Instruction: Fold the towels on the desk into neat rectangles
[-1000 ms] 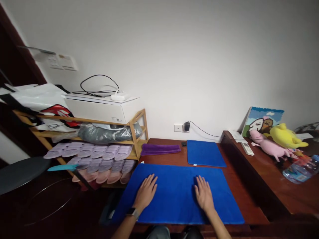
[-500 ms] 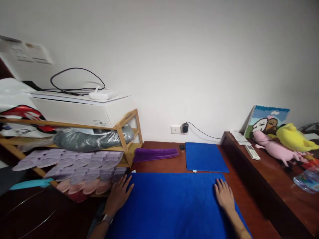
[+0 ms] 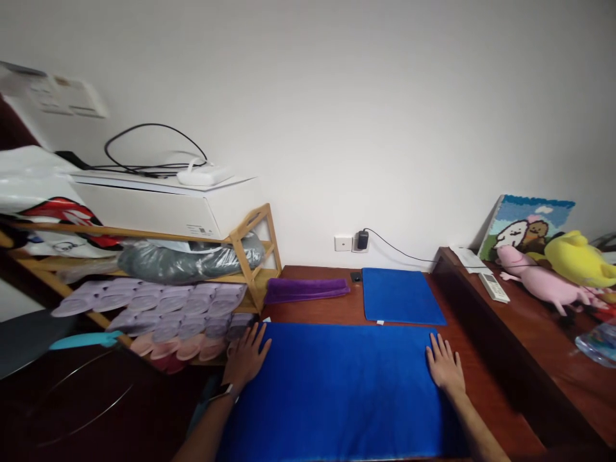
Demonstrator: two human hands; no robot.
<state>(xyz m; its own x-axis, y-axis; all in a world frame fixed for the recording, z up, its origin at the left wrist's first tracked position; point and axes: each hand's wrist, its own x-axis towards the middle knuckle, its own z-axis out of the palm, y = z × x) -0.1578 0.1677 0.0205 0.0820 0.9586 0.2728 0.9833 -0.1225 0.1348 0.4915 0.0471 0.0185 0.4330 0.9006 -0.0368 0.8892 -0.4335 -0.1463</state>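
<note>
A large blue towel (image 3: 337, 385) lies spread over the reddish-brown wooden desk (image 3: 486, 378), with faint wrinkles towards its near right part. My left hand (image 3: 246, 356) rests on its far left corner, fingers apart, a watch on the wrist. At the far right corner, my right hand (image 3: 445, 364) lies flat with its fingers spread. Neither hand holds anything. Behind the large towel are a folded purple towel (image 3: 308, 290) on the left and a smaller blue towel (image 3: 402, 295) on the right.
On the left, a wooden rack (image 3: 262, 247) carries a white box (image 3: 158, 205), a plastic-wrapped bundle and rows of lilac and pink containers (image 3: 173, 298). The raised ledge on the right holds a remote control (image 3: 494, 287), a pink plush toy (image 3: 539, 276) and a yellow one (image 3: 580, 258).
The view has shifted slightly, so the scene sits a bit higher and further right. Both hands remain at the towel's far corners, and more of its near edge shows.
</note>
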